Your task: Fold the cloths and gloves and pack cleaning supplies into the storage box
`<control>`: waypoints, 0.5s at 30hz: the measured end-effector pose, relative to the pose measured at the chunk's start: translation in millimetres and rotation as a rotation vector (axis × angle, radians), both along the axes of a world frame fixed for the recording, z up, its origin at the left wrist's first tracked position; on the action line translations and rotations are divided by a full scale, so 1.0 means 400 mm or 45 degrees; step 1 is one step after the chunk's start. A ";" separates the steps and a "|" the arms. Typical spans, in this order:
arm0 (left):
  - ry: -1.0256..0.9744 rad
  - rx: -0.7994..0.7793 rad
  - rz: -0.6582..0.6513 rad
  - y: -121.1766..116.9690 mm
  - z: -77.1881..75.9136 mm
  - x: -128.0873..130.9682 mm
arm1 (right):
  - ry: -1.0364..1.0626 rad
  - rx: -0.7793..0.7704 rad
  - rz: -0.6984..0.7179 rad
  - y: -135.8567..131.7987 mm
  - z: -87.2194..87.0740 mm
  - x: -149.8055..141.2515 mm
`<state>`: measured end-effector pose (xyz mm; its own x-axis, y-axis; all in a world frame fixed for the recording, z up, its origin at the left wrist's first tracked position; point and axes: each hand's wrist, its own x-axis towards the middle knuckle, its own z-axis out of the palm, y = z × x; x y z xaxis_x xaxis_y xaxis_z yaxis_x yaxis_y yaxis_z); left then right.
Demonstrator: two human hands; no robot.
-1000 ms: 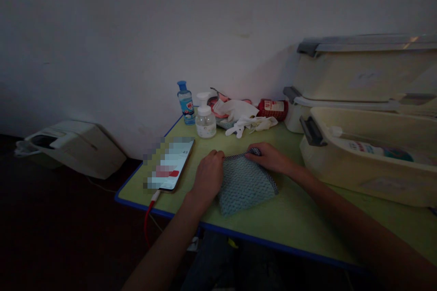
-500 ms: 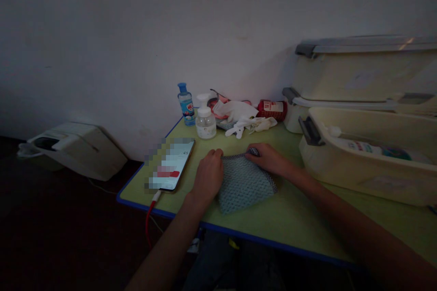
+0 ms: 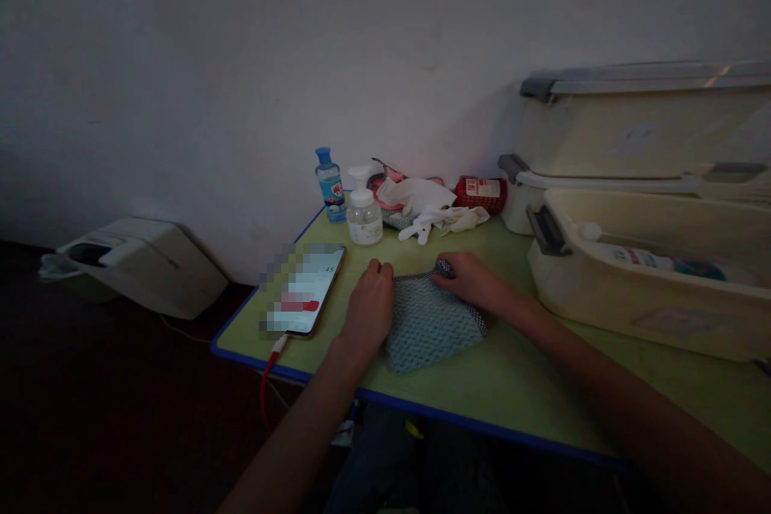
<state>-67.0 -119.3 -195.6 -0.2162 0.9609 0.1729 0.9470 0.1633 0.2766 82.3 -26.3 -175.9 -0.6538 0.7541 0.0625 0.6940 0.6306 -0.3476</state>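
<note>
A blue-grey textured cleaning cloth [image 3: 434, 323] with a dark patterned border lies over the green table, its top edge pulled straight between my two hands. My left hand [image 3: 372, 303] is closed at the cloth's upper left corner, back of the hand toward me, so its fingertips are hidden. At the upper right corner, my right hand [image 3: 467, 277] pinches the bordered edge between thumb and fingers. Left of my left hand lies a phone [image 3: 316, 289] with a lit screen, plugged into a red cable [image 3: 265, 387].
Behind the cloth stand a blue bottle [image 3: 330, 186] and a clear pump bottle [image 3: 365, 218]. Beside them are white gloves [image 3: 442, 222] and a red packet [image 3: 480, 194]. An open cream bin [image 3: 638, 309] sits right, before stacked lidded bins [image 3: 578, 132]. The blue table edge [image 3: 458, 420] runs nearest me.
Both hands keep their hold on the cloth in nearly the same place. The cloth's lower edge has shifted up very slightly; the camera view has moved a little.
</note>
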 end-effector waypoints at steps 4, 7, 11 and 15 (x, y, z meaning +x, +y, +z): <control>0.073 -0.011 0.009 -0.002 0.001 0.000 | -0.009 0.015 -0.011 -0.003 -0.005 0.001; 0.108 -0.001 0.013 -0.007 0.005 0.002 | -0.009 0.015 -0.007 -0.005 -0.006 0.003; 0.100 0.058 0.024 -0.010 0.011 0.004 | 0.013 0.004 0.004 0.002 -0.009 0.007; 0.027 0.053 0.041 -0.008 0.015 0.005 | 0.054 -0.034 0.024 0.010 -0.009 0.012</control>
<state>-65.0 -122.4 -189.8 -0.2427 0.9455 0.2171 0.9471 0.1825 0.2639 87.1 -22.3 -179.6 -0.6651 0.7434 0.0708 0.6663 0.6336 -0.3932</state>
